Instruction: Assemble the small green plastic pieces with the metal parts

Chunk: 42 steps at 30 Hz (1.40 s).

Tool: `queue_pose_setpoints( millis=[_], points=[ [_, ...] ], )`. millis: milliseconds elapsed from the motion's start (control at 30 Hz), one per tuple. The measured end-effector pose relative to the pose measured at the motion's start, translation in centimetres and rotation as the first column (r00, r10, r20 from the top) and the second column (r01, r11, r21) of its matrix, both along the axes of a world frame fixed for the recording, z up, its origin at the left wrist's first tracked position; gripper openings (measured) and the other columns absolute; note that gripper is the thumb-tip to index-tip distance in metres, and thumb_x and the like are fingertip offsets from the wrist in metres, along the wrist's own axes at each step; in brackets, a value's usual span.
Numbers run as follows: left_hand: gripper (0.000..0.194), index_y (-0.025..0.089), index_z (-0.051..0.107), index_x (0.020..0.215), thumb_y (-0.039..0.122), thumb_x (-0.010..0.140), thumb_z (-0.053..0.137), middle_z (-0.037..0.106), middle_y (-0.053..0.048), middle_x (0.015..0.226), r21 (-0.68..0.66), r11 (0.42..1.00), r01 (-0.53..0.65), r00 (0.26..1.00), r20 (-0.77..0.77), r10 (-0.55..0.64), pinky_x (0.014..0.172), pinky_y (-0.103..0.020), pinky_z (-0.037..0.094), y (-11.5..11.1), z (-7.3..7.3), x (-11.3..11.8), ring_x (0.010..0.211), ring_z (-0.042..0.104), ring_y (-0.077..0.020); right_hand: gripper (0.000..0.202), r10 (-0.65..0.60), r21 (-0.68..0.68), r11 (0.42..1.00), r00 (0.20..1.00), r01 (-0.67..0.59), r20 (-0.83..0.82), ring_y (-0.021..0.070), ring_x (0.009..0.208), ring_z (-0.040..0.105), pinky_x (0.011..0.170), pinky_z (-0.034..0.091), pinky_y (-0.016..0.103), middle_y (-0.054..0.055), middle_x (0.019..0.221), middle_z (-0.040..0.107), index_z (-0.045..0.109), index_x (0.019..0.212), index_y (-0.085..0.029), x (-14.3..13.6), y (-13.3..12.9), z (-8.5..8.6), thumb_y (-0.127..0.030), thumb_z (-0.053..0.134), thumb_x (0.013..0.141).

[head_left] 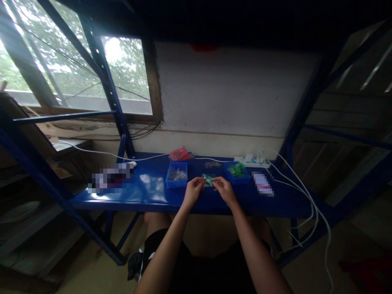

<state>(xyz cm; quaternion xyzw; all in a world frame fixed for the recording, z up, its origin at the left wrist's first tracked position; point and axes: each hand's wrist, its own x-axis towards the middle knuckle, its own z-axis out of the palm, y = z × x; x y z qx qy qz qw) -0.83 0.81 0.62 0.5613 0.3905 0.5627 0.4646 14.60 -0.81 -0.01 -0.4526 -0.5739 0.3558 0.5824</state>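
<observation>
Between the fingers (200, 181) of the left hand (193, 191) and those of the right hand (226, 191), a small clear packet (208, 180) with something green showing in it is held just above or against the counter (171, 200); from this angle I cannot tell which. Each hand has its fingertips drawn narrow on one side of it, left on the left edge, right on the right edge. Gripping from opposite edges probably keeps the thin film stretched and its middle uncovered, so its face can be seen.

Just to the left of the fingers and a little beyond them, a blue bin (177, 183) holds small clear pieces (178, 174). To the right, about as near, another bin (240, 180) carries green bags (236, 168), heaped to the rim. Such a spacing looks chosen so that each hand has one container within a short reach, while the stretch between stays free for handling.

Straight past the fingertips lies a loose little pile (212, 164), too blurred to name. Behind the left bin, farther from the fingers, sits a third bin (191, 160) topped with red plastic (179, 153), perhaps because it is wanted less often. Beyond the right-hand bin, a power strip (252, 162) rests toward the wall, likely there to keep its cords clear of the hands.
</observation>
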Motion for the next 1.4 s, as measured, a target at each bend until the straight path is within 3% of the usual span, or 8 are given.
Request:
queue_pose_setpoints(
  millis=[200, 500, 667, 767, 933, 1067, 1233, 1400],
  points=[
    [0.042, 0.014, 0.059, 0.097, 0.035, 0.062, 0.070, 0.064, 0.000, 0.063, -0.008, 1.000, -0.011, 0.999, 0.037, 0.011, 0.056, -0.024, 0.044, 0.1, -0.3, 0.1, 0.054, 0.056, -0.0124, 0.018, -0.018, -0.009, 1.000, 1.000, 0.018, 0.020, 0.0184, 0.070, 0.064, 0.053, 0.049, 0.025, 0.002, 0.072, 0.065, 0.060, 0.081, -0.021, 0.1, 0.6, -0.7, -0.036, 0.061, 0.071],
    [0.023, 0.014, 0.066, 0.077, 0.032, 0.063, 0.068, 0.066, -0.002, 0.064, -0.005, 0.998, 0.067, 0.997, -0.027, -0.067, 0.059, -0.025, 0.045, 0.1, -0.4, -0.1, 0.062, 0.060, -0.0156, 0.019, -0.193, 0.158, 0.973, 0.969, 0.168, 0.157, 0.0216, 0.085, 0.062, 0.073, 0.051, 0.033, 0.007, 0.092, 0.066, 0.068, 0.077, -0.022, 0.3, 1.2, -0.8, -0.039, 0.064, 0.072],
    [0.020, 0.016, 0.072, 0.084, 0.030, 0.071, 0.066, 0.072, -0.007, 0.084, 0.146, 0.976, 0.161, 0.977, -0.160, -0.137, 0.077, -0.030, 0.047, -0.3, -0.1, -0.2, 0.079, 0.064, -0.0197, 0.029, 0.033, 0.066, 0.997, 0.986, -0.044, 0.165, 0.0208, 0.083, 0.064, 0.070, 0.051, 0.032, 0.006, 0.093, 0.070, 0.069, 0.094, -0.022, -0.1, 0.3, -0.3, -0.044, 0.061, 0.077],
    [0.020, 0.018, 0.073, 0.088, 0.028, 0.072, 0.067, 0.071, -0.007, 0.091, 0.248, 0.939, 0.240, 0.944, -0.283, -0.166, 0.087, -0.032, 0.045, -0.5, 0.0, -0.2, 0.088, 0.062, -0.0207, 0.027, 0.046, 0.052, 0.997, 0.987, -0.055, 0.152, 0.0197, 0.078, 0.064, 0.068, 0.050, 0.030, 0.004, 0.087, 0.071, 0.069, 0.090, -0.021, -0.1, 0.1, -0.2, -0.043, 0.058, 0.078],
    [0.037, 0.017, 0.065, 0.106, 0.026, 0.070, 0.067, 0.066, -0.007, 0.095, 0.135, 0.990, -0.030, 0.993, -0.110, 0.045, 0.078, -0.028, 0.046, 0.2, -0.4, -0.1, 0.085, 0.061, -0.0174, 0.028, -0.004, 0.031, 1.000, 0.998, 0.002, 0.063, 0.0168, 0.065, 0.060, 0.056, 0.047, 0.026, 0.003, 0.076, 0.068, 0.068, 0.086, -0.019, 0.3, 0.3, -0.4, -0.040, 0.052, 0.079],
    [0.022, 0.013, 0.067, 0.083, 0.032, 0.071, 0.064, 0.062, -0.001, 0.067, 0.083, 0.996, 0.033, 0.986, -0.163, -0.019, 0.062, -0.024, 0.041, 0.3, -0.8, 0.1, 0.062, 0.055, -0.0140, 0.027, -0.007, 0.026, 1.000, 0.997, 0.005, 0.071, 0.0175, 0.067, 0.059, 0.057, 0.046, 0.026, 0.003, 0.075, 0.066, 0.068, 0.084, -0.019, 0.3, 0.4, -0.5, -0.041, 0.052, 0.079],
    [0.022, 0.013, 0.065, 0.075, 0.034, 0.073, 0.060, 0.058, 0.001, 0.059, 0.104, 0.994, 0.040, 0.975, -0.220, -0.017, 0.054, -0.022, 0.034, 0.0, -0.8, 0.1, 0.055, 0.049, -0.0116, 0.022, -0.222, 0.127, 0.970, 0.967, 0.206, 0.127, 0.0184, 0.071, 0.058, 0.065, 0.045, 0.028, 0.003, 0.074, 0.064, 0.067, 0.079, -0.019, 0.4, 0.6, -0.5, -0.039, 0.058, 0.074],
    [0.019, 0.013, 0.068, 0.075, 0.030, 0.071, 0.063, 0.063, -0.003, 0.070, 0.128, 0.990, -0.050, 0.984, -0.166, 0.071, 0.063, -0.024, 0.040, 0.3, -0.7, -0.1, 0.066, 0.054, -0.0144, 0.025, -0.092, 0.013, 0.996, 0.993, 0.091, 0.076, 0.0127, 0.046, 0.047, 0.046, 0.037, 0.024, -0.004, 0.050, 0.051, 0.065, 0.084, -0.020, 0.2, 0.2, -0.2, -0.042, 0.056, 0.077]
  ],
)
